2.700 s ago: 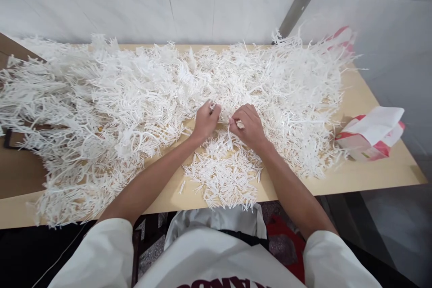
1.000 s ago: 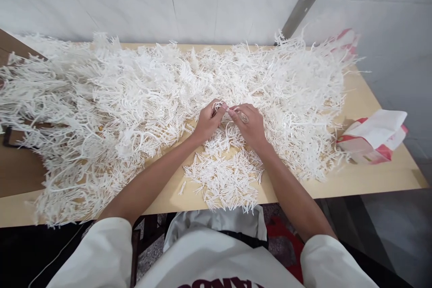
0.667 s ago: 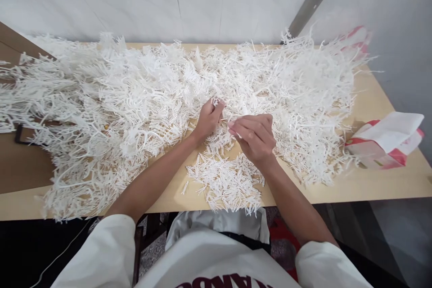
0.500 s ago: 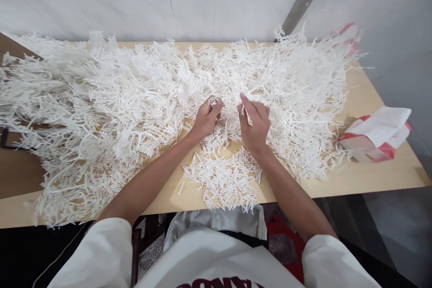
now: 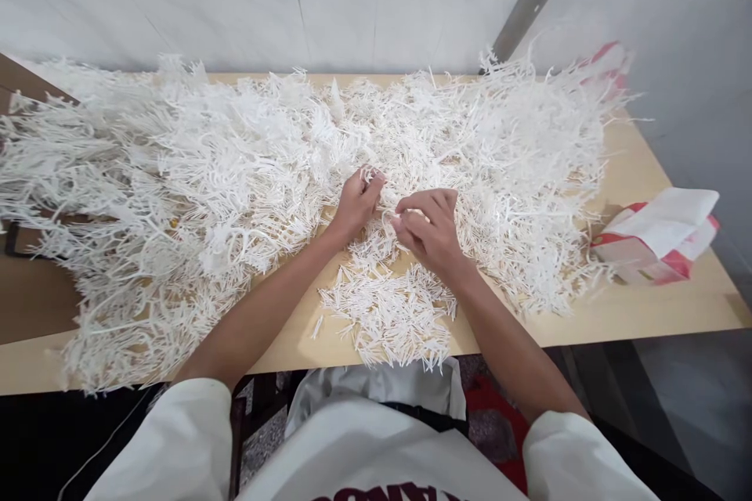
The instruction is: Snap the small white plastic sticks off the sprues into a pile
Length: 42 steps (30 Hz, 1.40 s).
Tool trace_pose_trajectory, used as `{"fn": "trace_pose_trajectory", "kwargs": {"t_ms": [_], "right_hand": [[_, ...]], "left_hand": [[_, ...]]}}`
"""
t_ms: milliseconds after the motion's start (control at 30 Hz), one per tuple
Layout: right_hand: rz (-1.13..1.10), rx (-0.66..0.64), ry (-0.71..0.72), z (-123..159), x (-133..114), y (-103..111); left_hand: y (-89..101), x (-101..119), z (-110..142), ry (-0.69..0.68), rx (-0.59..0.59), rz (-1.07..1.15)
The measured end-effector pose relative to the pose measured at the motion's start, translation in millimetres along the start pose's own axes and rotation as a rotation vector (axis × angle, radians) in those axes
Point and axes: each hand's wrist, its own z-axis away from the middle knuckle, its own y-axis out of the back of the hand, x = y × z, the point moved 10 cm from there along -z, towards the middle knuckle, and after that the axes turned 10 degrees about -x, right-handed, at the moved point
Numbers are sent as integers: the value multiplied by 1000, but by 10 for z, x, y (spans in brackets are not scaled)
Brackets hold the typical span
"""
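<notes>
A wide heap of white branched plastic pieces covers most of the light wooden table. My left hand is closed, pinching a small white plastic piece at the heap's near edge. Close to its right, my right hand has its fingers curled together around small white plastic pieces. Just below both hands lies a smaller pile of short loose white sticks, near the table's front edge.
A red and white plastic bag lies at the table's right end. Another red and white bag shows behind the heap at the far right. White tiled wall stands behind. A dark strap lies at the left.
My right hand rose and reached into the heap half a second ago, then came back down beside my left hand with its fingers curled. My left hand has stayed almost in place.
</notes>
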Motion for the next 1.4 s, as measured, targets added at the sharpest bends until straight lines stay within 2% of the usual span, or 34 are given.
{"fn": "trace_pose_trajectory", "kwargs": {"t_ms": [67,133,200,267,333,367,433,633,833,1033,1267,1400], "right_hand": [[11,12,42,4,-107,25],[26,-2,-18,10,-31,0],[30,9,-212,45,254,-9],[-15,-9,-472,138,631,-45],[-91,-89,-623,214,874,-145],[-115,-124,-649,227,930,-188],[-130,-163,-642,214,945,-238],[-259,-323,-522,122,740,-479],[-145,-193,-545,139,791,-317],[-82,-105,-492,168,822,-207],[128,-216,-357,63,656,-210],[136,-242,-281,48,530,-206]], "left_hand": [[19,-24,2,20,16,43],[-12,-46,9,43,-7,74],[-45,-67,21,64,-30,98],[-74,-76,25,68,-57,121],[-99,-66,19,48,-89,142],[-103,-60,14,37,-98,153],[-95,-53,6,19,-98,176],[-105,8,14,-33,-102,201],[-59,70,73,-61,-37,116],[-219,212,96,-132,-171,-187],[-197,358,166,-293,-35,-485],[-255,338,157,-297,-84,-470]]}}
